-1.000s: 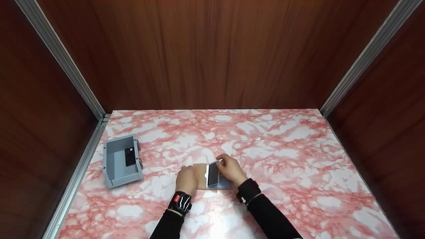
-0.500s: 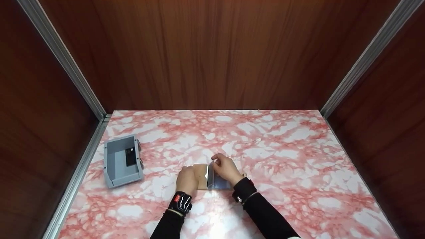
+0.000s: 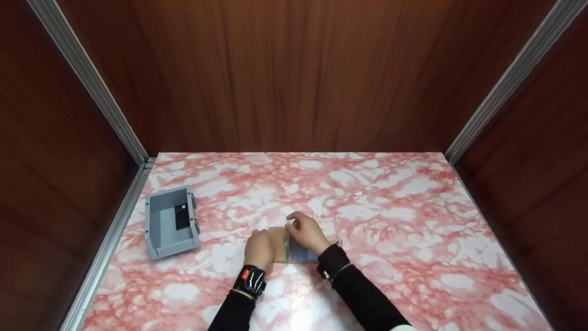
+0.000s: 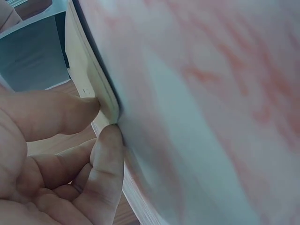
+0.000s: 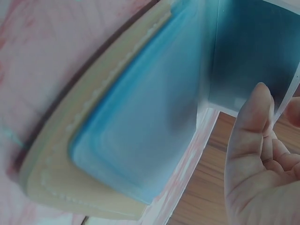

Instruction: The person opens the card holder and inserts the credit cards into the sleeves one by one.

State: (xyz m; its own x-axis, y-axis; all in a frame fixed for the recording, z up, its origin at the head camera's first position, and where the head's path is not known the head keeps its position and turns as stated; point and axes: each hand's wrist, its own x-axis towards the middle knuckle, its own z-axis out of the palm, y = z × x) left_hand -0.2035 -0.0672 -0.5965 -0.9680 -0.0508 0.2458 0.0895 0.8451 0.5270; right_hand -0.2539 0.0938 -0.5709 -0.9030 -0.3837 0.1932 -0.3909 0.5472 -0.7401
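A tan card holder (image 3: 278, 246) with stitched edges and clear plastic sleeves lies spread on the table. My left hand (image 3: 258, 250) pinches its left edge; in the left wrist view, thumb and index finger meet at the cover's (image 4: 86, 70) rounded corner. My right hand (image 3: 307, 232) pinches the outer edge of one sleeve leaf between thumb and fingers. This raised leaf (image 5: 253, 51) looks dark and stands up from the holder in the right wrist view. Below it, a bluish sleeve (image 5: 136, 117) lies on the tan cover. The right hand partly hides the holder in the head view.
A grey plastic bin (image 3: 166, 236) stands at the table's left side, with a flat black object (image 3: 182, 216) inside. The red-and-white marbled table (image 3: 390, 207) is bordered by brown wood-grain panels (image 3: 294, 73) at the back and both sides.
My right hand has moved left, swinging the sleeve leaf from leaning right to nearly edge-on in the head view. More of the bluish sleeve shows. The left hand has stayed in place.
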